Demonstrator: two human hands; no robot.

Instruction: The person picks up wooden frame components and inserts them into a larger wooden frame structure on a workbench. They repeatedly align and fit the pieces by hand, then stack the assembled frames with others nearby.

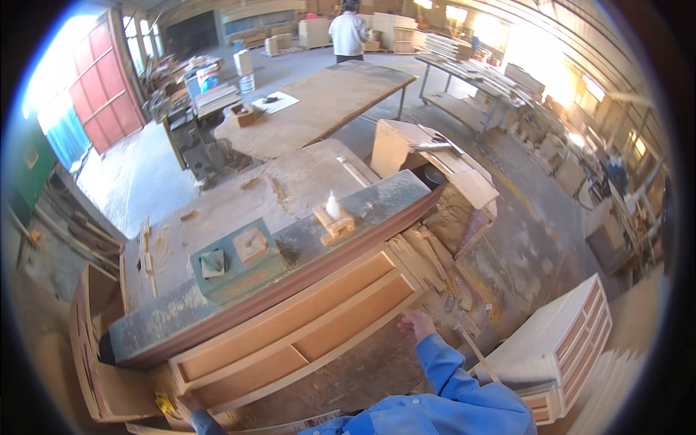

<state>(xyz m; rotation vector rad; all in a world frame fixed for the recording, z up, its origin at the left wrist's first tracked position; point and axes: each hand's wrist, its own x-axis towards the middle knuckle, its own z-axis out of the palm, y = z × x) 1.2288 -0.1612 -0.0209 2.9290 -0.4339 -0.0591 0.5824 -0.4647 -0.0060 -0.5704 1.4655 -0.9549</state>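
Observation:
A long wooden frame [293, 355] with thin panels and a divider leans along the near side of the workbench. My left hand [190, 406] is at its lower left corner, with fingers closed on the edge; they are small and partly hidden. Close beside that hand is a yellow tool [165, 403], its kind unclear. Just below the frame's right end, my right hand [417, 325] is held with curled fingers, apart from the wood; whatever it may pinch is too small to make out.
On the narrow dark bench top [391, 196] stand a white glue bottle [333, 206] in a wooden holder and a green box [239, 261]. Stacked drawer-like frames [558, 341] stand at right. Wood offcuts [424, 254] lean by the bench end. A person [349, 32] stands far back.

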